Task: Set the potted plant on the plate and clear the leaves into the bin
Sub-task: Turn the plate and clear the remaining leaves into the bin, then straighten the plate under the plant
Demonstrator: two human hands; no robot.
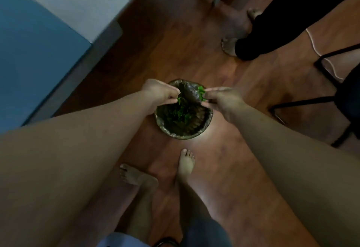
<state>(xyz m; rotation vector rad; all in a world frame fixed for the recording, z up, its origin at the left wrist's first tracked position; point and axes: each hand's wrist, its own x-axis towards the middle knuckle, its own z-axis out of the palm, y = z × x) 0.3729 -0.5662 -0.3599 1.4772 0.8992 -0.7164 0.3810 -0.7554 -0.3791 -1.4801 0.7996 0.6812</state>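
A round bin (183, 135) lined with a dark plastic bag stands on the wooden floor just ahead of my feet. Green leaves (179, 113) lie heaped inside it. Over its far side I hold a dark, creased sheet (188, 94) stretched between both hands and tilted toward the bin. My left hand (161, 93) pinches its left edge and my right hand (222, 98) pinches its right edge. A few green leaves (201, 91) still cling to the sheet by my right fingers. The potted plant and the plate are out of view.
My bare feet (186, 163) stand close behind the bin. Another person's bare feet and black trouser legs (253, 42) are at the upper right. A black-framed chair (331, 98) stands right of the bin, and a blue surface (29, 52) fills the left.
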